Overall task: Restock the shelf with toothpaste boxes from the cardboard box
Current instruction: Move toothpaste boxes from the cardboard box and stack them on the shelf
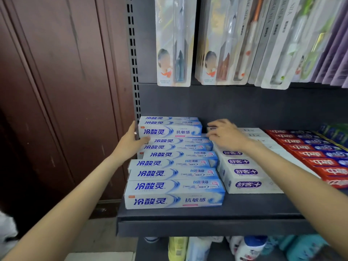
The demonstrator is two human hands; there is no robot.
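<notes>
Head view: dark shelf [207, 221] carries blue-white toothpaste boxes [175, 193] printed 冷酸灵, front face 抗敏感. Six lie in front column, raised stack [169, 127] of at least three at back. Beside them, white boxes [244, 174] marked 舒客, four logos readable; further right, red boxes [318, 157] marked 中华. Toothbrush packs [174, 53] hang above. Left hand [131, 140] grip spread, thumb touching stack's left end. Right hand [224, 134] fingers loosely curled at stack's right end; whether pinching, cannot tell.

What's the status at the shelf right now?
Left hand at left end of the raised blue-and-white toothpaste box stack. Right hand at its right end. Nothing in the way.
</notes>
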